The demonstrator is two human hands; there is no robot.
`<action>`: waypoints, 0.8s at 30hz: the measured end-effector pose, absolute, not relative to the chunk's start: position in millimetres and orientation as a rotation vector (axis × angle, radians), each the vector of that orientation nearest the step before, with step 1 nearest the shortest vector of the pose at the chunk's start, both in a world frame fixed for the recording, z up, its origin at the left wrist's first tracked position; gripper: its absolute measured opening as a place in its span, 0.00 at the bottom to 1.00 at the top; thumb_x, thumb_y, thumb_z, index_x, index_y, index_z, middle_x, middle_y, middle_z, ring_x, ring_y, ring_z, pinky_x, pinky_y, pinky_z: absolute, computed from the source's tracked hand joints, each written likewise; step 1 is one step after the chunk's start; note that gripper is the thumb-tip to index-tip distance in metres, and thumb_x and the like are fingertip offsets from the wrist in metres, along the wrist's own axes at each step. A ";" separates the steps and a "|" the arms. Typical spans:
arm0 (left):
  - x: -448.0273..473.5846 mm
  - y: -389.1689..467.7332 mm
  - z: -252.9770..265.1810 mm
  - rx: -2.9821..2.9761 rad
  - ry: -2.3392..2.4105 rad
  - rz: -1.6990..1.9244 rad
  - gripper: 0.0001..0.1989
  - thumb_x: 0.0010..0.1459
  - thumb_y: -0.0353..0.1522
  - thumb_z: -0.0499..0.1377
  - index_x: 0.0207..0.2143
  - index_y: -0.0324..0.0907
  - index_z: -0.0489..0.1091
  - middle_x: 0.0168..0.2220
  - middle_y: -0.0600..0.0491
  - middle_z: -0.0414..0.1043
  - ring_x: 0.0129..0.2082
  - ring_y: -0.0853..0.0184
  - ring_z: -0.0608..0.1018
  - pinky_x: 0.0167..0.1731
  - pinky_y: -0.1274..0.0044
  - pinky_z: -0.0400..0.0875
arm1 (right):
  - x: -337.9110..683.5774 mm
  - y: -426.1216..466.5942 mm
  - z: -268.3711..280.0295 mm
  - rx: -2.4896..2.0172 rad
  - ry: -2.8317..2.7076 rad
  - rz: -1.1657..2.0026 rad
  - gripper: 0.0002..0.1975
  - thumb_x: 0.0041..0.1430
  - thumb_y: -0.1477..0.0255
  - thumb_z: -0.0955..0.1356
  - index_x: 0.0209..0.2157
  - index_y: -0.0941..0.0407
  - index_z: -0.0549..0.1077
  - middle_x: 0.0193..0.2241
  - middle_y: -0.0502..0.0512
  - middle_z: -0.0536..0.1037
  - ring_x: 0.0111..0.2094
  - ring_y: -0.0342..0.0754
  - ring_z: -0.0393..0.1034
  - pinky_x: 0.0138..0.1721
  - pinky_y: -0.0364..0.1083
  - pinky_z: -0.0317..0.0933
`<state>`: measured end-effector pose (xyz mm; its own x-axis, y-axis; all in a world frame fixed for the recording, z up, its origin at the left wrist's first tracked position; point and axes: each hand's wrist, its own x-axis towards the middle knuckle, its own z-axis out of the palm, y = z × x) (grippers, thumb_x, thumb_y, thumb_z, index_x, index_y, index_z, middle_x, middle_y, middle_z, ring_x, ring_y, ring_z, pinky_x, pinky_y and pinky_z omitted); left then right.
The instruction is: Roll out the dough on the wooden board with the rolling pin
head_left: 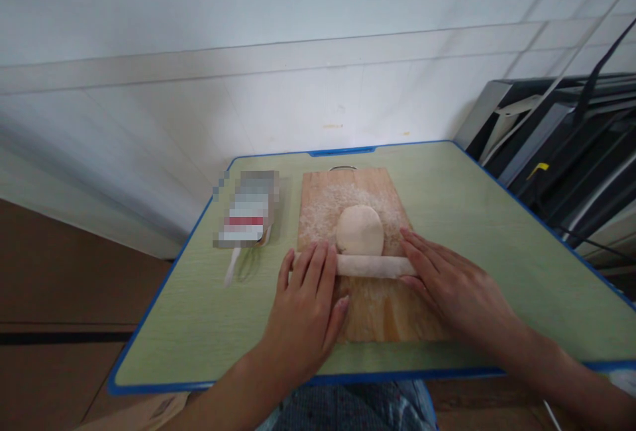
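Note:
A pale rolling pin [370, 265] lies crosswise over a wooden cutting board [377, 318], along the near edge of a round, flattened piece of dough [360, 229]. My left hand [308, 298] rests over the pin's left end, fingers laid across it and thumb pointing towards the board. On the pin's right end is my right hand [447, 279], its fingers stretched along and over that end. White flour [322, 209] is spread on the board around the dough.
The board lies on a green table [497, 232] with a blue rim. Left of it is a pixelated, blurred-out object [248, 209] with a white strap. Behind rises a white wall [278, 106]; dark panels or frames [561, 133] lean at the right.

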<state>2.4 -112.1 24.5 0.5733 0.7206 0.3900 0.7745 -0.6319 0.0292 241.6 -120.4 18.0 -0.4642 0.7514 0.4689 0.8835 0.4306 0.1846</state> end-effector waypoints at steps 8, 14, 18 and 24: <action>-3.2 -109.1 31.6 -2.732 -1.173 -0.621 0.20 0.63 0.32 0.45 0.51 0.29 0.64 0.51 0.39 0.69 0.51 0.54 0.69 0.52 0.62 0.62 | 243.0 -128.0 16.7 -1.369 -2.398 -0.509 0.19 0.66 0.66 0.56 0.47 0.65 0.69 0.49 0.68 0.74 0.47 0.55 0.72 0.44 0.53 0.70; 2.2 -83.4 40.9 -2.866 -1.241 -0.480 0.13 0.63 0.30 0.44 0.36 0.37 0.68 0.37 0.46 0.71 0.39 0.59 0.71 0.42 0.65 0.69 | 245.2 -133.0 16.5 -1.364 -2.443 -0.462 0.14 0.66 0.67 0.58 0.42 0.60 0.69 0.50 0.66 0.74 0.48 0.54 0.71 0.42 0.51 0.70; 11.7 -61.2 52.8 -2.861 -1.205 -0.419 0.13 0.64 0.31 0.45 0.36 0.37 0.67 0.38 0.46 0.68 0.39 0.61 0.71 0.42 0.68 0.68 | 243.6 -128.9 25.4 -1.410 -2.406 -0.528 0.17 0.67 0.66 0.55 0.38 0.60 0.70 0.46 0.67 0.76 0.44 0.55 0.73 0.36 0.52 0.71; 34.4 -10.7 66.7 -2.897 -1.383 -0.310 0.13 0.63 0.30 0.45 0.44 0.33 0.65 0.44 0.43 0.68 0.46 0.61 0.71 0.49 0.69 0.65 | 247.0 -104.5 32.8 -1.461 -2.418 -0.390 0.20 0.66 0.64 0.56 0.48 0.62 0.68 0.47 0.68 0.75 0.45 0.56 0.72 0.37 0.53 0.71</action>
